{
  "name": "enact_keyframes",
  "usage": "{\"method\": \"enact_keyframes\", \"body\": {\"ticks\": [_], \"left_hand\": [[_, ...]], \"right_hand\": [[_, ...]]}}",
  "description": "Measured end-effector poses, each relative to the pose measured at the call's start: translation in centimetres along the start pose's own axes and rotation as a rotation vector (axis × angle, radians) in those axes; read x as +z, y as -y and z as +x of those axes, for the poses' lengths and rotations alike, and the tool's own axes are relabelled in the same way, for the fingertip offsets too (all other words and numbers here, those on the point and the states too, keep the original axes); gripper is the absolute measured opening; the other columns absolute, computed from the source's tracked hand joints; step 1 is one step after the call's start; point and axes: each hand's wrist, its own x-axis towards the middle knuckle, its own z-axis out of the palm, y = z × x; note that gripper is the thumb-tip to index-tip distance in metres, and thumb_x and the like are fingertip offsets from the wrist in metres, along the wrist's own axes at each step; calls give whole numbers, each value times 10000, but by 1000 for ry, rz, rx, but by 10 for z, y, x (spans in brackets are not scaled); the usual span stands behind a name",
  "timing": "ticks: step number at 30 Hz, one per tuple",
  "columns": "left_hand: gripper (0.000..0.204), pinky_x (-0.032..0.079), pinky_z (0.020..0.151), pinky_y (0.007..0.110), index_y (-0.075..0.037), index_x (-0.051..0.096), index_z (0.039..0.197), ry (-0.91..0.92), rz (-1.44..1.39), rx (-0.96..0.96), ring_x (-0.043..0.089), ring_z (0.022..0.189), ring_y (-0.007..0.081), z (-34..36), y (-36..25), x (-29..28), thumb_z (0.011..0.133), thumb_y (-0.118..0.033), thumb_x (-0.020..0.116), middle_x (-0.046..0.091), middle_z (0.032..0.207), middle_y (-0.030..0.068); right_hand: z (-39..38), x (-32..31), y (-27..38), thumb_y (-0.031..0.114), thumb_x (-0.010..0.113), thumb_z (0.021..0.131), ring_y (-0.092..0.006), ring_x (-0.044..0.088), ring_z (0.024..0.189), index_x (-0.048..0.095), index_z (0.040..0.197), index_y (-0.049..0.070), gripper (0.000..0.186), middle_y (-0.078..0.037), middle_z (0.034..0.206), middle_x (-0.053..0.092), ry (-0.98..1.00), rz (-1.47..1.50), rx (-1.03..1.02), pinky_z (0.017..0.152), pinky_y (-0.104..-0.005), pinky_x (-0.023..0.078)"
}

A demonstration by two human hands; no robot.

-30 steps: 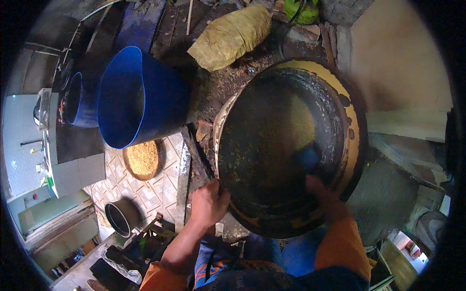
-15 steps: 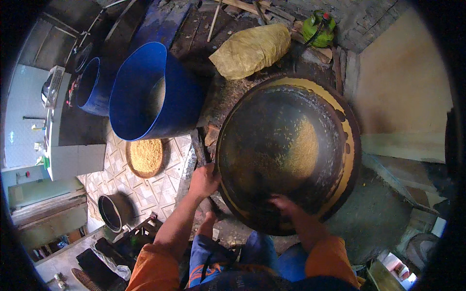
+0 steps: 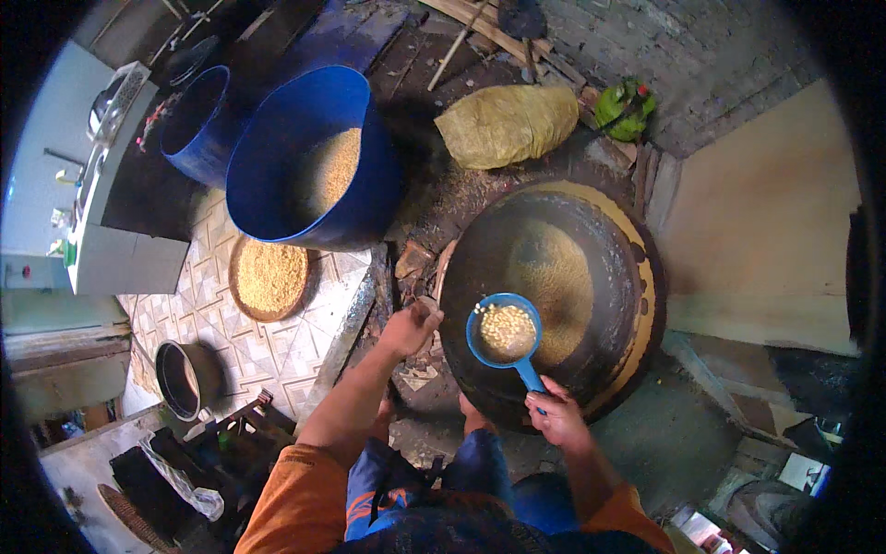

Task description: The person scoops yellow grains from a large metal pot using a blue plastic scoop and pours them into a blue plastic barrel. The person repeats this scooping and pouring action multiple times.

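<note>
A blue dipper [image 3: 531, 371] holds pale beans [image 3: 506, 332] in cloudy liquid. My right hand [image 3: 558, 413] is wrapped round its handle, over the near side of a large dark pan [image 3: 475, 263]. Inside that wide, deep pan lies a pool of yellowish liquid [image 3: 563, 277], with a tan crust along the right rim. My left hand [image 3: 413, 330] is just left of the pan's rim, its fingers curled together. Whether something small is pinched at its fingertips is hard to make out.
A big blue tub [image 3: 268, 203] with more beans stands at the upper left, beside a second blue tub [image 3: 198, 138]. Below them a round tray [image 3: 242, 300] of beans lies on tiles, near a dark pot [image 3: 180, 379]. A yellow sack [image 3: 508, 126] and green gas cylinder [image 3: 626, 113] are behind.
My right hand has risen from low inside the pan, and the blue dipper of beans now shows in it. My left hand has come off the pan's rim. The whole view has shifted.
</note>
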Motion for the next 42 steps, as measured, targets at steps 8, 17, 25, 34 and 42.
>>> {"method": "enact_keyframes", "body": {"ticks": [8, 17, 25, 34, 42], "left_hand": [[513, 498, 861, 483, -38, 684, 985, 92, 109, -253, 639, 975, 411, -121, 157, -22, 872, -512, 524, 677, 988, 234], [591, 510, 863, 467, -52, 672, 1090, 135, 64, -415, 644, 1001, 399, -285, 311, -37, 866, -575, 510, 670, 1077, 229], [538, 519, 841, 482, -50, 701, 1051, 117, -83, -567, 651, 979, 405, -353, 353, -44, 871, -524, 525, 678, 1037, 239], [525, 519, 844, 482, -26, 688, 1033, 42, -148, -563, 650, 974, 405, -361, 371, -50, 891, -501, 516, 680, 1013, 241], [529, 508, 846, 492, -26, 667, 1049, 131, -122, -475, 644, 981, 406, -324, 336, -74, 895, -505, 505, 676, 1022, 239]], "right_hand": [[-48, 136, 24, 40, 575, 916, -37, 384, 464, 517, 1076, 64, 172, -1, 718, 513, 120, -216, -131, 400, -199, 280], [77, 356, -36, 113, 600, 917, -35, 403, 499, 570, 1100, 53, 194, 33, 715, 502, 291, -769, -236, 436, -206, 302], [185, 553, -88, 146, 569, 898, -445, 632, 918, 551, 1147, 71, 261, -221, 915, 667, 140, -1915, -967, 776, -540, 489], [205, 662, -90, 105, 534, 885, -331, 687, 827, 384, 1425, 138, 561, -165, 973, 608, -12, -2283, -1372, 637, -457, 571], [190, 649, -75, 82, 541, 857, -341, 671, 786, 318, 1471, 143, 656, -163, 985, 559, 26, -2149, -1540, 647, -461, 560]]}}
